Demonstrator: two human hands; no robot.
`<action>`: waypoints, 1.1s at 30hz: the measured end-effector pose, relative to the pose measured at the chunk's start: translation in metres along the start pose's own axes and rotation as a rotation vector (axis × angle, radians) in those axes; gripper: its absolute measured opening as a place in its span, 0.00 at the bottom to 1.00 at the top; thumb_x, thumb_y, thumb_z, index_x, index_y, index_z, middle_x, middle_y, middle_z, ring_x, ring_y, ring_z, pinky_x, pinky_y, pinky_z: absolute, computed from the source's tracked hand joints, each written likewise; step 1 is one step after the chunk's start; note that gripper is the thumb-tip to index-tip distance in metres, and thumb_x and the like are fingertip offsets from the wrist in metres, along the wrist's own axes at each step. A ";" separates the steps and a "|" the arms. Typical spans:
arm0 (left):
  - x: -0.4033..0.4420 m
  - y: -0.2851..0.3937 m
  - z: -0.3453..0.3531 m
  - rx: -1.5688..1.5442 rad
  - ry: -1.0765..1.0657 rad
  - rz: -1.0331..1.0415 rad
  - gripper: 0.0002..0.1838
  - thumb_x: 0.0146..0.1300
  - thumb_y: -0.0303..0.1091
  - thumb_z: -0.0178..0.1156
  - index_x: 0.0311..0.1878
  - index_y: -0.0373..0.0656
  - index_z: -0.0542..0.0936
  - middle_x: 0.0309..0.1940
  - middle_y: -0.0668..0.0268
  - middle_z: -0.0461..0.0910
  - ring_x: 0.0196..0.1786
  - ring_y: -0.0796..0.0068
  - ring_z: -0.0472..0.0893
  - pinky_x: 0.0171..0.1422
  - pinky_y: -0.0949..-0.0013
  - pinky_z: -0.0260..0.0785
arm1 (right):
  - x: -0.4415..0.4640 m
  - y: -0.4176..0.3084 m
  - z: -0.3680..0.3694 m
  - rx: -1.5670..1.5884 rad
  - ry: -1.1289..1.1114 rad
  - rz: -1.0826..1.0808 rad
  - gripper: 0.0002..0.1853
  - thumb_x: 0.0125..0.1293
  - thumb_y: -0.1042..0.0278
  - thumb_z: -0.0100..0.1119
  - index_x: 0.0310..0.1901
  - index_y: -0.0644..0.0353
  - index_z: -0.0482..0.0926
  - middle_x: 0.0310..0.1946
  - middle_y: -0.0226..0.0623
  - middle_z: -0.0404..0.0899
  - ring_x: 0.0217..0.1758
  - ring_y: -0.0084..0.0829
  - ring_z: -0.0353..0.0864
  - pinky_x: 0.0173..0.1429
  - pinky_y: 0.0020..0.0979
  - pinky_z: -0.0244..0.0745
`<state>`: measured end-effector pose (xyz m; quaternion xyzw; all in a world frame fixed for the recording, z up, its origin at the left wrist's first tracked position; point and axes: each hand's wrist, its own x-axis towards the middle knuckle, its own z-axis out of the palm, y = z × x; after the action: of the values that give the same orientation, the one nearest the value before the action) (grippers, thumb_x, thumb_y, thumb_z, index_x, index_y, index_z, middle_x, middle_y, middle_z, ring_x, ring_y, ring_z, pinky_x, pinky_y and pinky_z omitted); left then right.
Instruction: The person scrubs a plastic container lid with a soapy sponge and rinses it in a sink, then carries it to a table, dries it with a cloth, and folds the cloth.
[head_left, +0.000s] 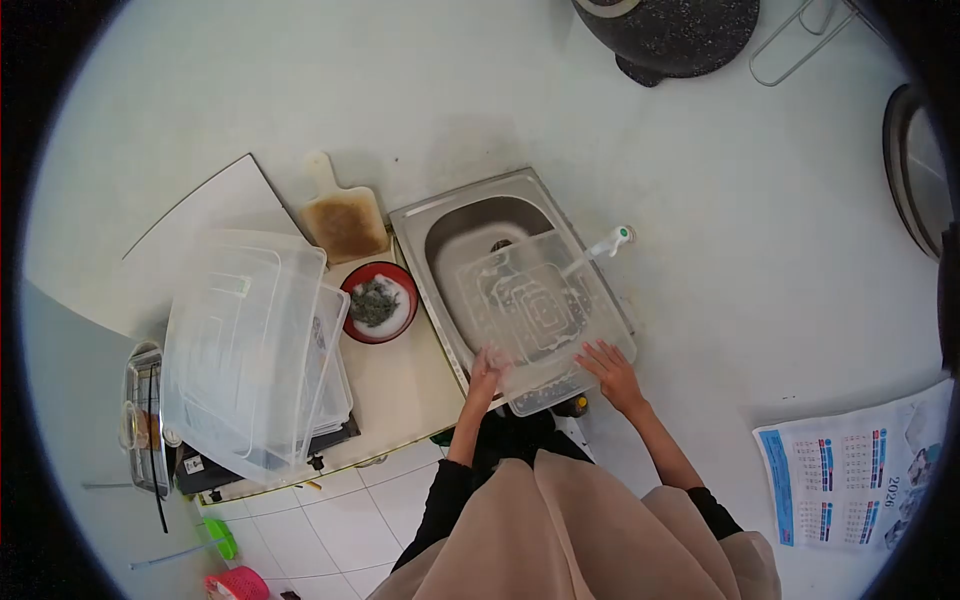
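A clear plastic lid [545, 308] with molded rectangular ridges and water drops lies tilted across the steel sink [440, 212]. My left hand [485, 376] grips its near left edge, with some fingertips blurred against the plastic. My right hand [612, 376] rests on the near right part of the lid, fingers stretched and apart. Above the far right side of the lid reaches a white tap [610, 243]. Another clear plastic piece [550, 394] shows beneath the lid's near edge. The drain is partly covered by the lid.
Left of the sink sits a red bowl [412, 300] with suds and a dark green scrubber [374, 303]. Stacked clear plastic boxes [240, 350] stand farther left. A stained cutting board [345, 222] leans on the wall. A calendar [850, 475] hangs at the right.
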<state>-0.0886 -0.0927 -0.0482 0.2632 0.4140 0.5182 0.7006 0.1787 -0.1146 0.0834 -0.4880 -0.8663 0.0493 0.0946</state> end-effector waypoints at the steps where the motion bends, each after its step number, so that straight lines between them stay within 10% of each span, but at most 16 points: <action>1: 0.006 -0.006 -0.002 0.157 0.039 0.051 0.32 0.54 0.12 0.39 0.66 0.32 0.53 0.62 0.52 0.62 0.60 0.58 0.70 0.64 0.63 0.64 | 0.003 0.001 0.002 0.017 -0.008 0.014 0.39 0.45 0.88 0.45 0.62 0.43 0.67 0.66 0.33 0.60 0.70 0.42 0.55 0.70 0.48 0.52; 7: 0.026 0.006 0.007 0.905 0.162 0.195 0.34 0.52 0.20 0.51 0.64 0.24 0.54 0.59 0.43 0.64 0.66 0.60 0.63 0.67 0.69 0.56 | 0.030 0.011 0.011 -0.062 -0.124 0.062 0.43 0.48 0.87 0.47 0.66 0.38 0.59 0.68 0.34 0.54 0.71 0.43 0.53 0.72 0.46 0.48; 10: 0.030 0.011 0.014 0.804 0.270 0.306 0.35 0.48 0.24 0.53 0.62 0.22 0.57 0.55 0.37 0.66 0.59 0.42 0.64 0.66 0.57 0.55 | 0.042 0.020 0.014 -0.001 -0.134 0.056 0.44 0.47 0.88 0.48 0.67 0.37 0.58 0.69 0.35 0.52 0.71 0.44 0.51 0.72 0.46 0.47; 17: 0.043 0.016 0.016 0.766 0.228 0.359 0.43 0.52 0.17 0.52 0.70 0.36 0.43 0.60 0.43 0.62 0.63 0.57 0.65 0.57 0.69 0.66 | 0.061 0.048 0.031 0.189 -0.321 0.109 0.41 0.49 0.87 0.49 0.66 0.42 0.60 0.68 0.41 0.53 0.72 0.42 0.49 0.73 0.43 0.43; 20: 0.046 0.005 0.011 0.689 0.187 0.319 0.45 0.55 0.16 0.52 0.71 0.43 0.38 0.62 0.45 0.60 0.61 0.61 0.66 0.55 0.69 0.68 | 0.084 0.089 0.061 0.553 -0.122 0.000 0.30 0.56 0.82 0.49 0.62 0.51 0.66 0.63 0.43 0.62 0.66 0.40 0.60 0.67 0.41 0.57; 22: 0.046 0.004 0.011 0.478 0.188 0.409 0.46 0.51 0.13 0.51 0.71 0.43 0.42 0.60 0.47 0.58 0.58 0.59 0.67 0.50 0.68 0.71 | 0.116 0.089 0.052 1.413 0.044 0.596 0.17 0.62 0.75 0.48 0.54 0.58 0.72 0.50 0.41 0.74 0.52 0.36 0.74 0.54 0.35 0.71; 25: 0.046 0.003 0.011 0.374 0.204 0.332 0.45 0.54 0.14 0.51 0.72 0.44 0.41 0.61 0.50 0.57 0.57 0.63 0.68 0.50 0.68 0.71 | 0.169 0.099 0.063 1.983 0.312 0.739 0.12 0.67 0.64 0.49 0.47 0.60 0.75 0.35 0.36 0.78 0.35 0.29 0.77 0.37 0.26 0.72; 33: 0.052 0.004 0.013 0.138 0.130 0.279 0.43 0.58 0.18 0.54 0.72 0.46 0.41 0.64 0.54 0.55 0.57 0.64 0.70 0.53 0.70 0.71 | 0.241 0.104 0.091 2.333 0.445 0.809 0.21 0.66 0.48 0.50 0.22 0.54 0.65 0.11 0.26 0.58 0.11 0.22 0.55 0.16 0.24 0.51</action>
<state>-0.0732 -0.0414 -0.0541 0.3316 0.4526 0.5967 0.5738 0.1243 0.1458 0.0044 -0.3418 -0.0602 0.7276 0.5918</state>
